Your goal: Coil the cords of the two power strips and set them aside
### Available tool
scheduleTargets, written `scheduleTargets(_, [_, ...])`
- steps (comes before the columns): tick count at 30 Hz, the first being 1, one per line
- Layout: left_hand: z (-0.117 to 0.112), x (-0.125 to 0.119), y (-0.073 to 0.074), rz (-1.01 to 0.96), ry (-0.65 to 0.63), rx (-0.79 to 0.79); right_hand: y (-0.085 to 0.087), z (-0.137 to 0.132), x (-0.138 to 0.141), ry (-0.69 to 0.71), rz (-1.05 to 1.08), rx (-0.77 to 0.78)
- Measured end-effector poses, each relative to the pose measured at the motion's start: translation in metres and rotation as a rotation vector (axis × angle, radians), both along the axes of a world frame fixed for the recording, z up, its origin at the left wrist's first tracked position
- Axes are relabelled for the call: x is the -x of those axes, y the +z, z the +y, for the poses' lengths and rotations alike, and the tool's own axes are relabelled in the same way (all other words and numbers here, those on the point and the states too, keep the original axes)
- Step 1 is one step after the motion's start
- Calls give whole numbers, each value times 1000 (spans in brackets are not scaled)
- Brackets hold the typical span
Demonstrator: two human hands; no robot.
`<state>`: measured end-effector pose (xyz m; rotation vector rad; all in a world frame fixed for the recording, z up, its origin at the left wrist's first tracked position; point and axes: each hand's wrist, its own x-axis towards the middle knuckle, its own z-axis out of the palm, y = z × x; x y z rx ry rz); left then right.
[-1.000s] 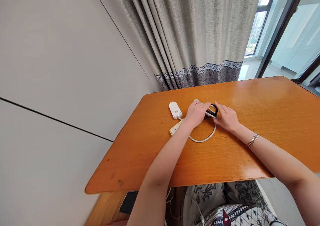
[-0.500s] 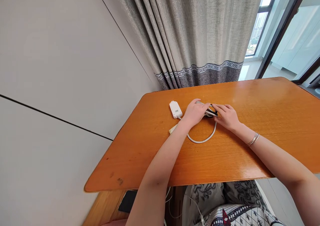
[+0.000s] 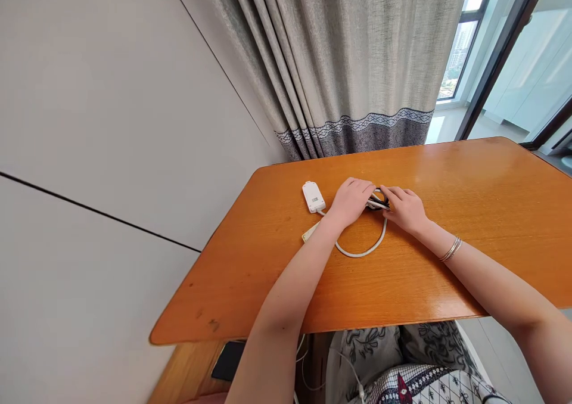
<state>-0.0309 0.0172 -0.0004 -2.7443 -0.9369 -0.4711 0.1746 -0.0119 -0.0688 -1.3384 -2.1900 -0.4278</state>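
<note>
A small bundle of white and black cables [image 3: 376,201] lies on the wooden table [image 3: 469,231] between my hands. My left hand [image 3: 353,199] is curled over the bundle's left end, fingers closed round it. Gripping the right end is my right hand [image 3: 404,207], its thumb and fingers pressed to the cords. One thick white cord [image 3: 357,255] loops toward me from the bundle. Left of my left hand lies a flat white box [image 3: 313,196] with a small label, its cord running under that hand. A cream-coloured block [image 3: 309,232] shows partly behind my left forearm.
A grey curtain [image 3: 366,52] hangs behind the table's far edge, and a white panelled wall [image 3: 111,124] stands on the left. Below the near edge are a dark phone-like slab [image 3: 227,360] and a thin white cable [image 3: 353,365].
My left fingers have closed down a little further over the left end of the cable bundle. My right hand and the white box stay nearly where they were.
</note>
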Motion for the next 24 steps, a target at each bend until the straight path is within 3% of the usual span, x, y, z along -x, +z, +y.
scheduleTargets(5, [4, -1, -4, 13, -28, -71, 4, -1, 1, 27, -17, -10])
scheduleTargets(11, [4, -1, -2, 120, -61, -23, -5, 4, -5, 199, 39, 104])
scheduleTargets(19, [5, 13, 12, -3, 180, 144, -18, 13, -11, 152, 618, 186])
scheduleTargets(24, [4, 10, 12, -56, 344, 160, -15, 12, -5, 81, 754, 251])
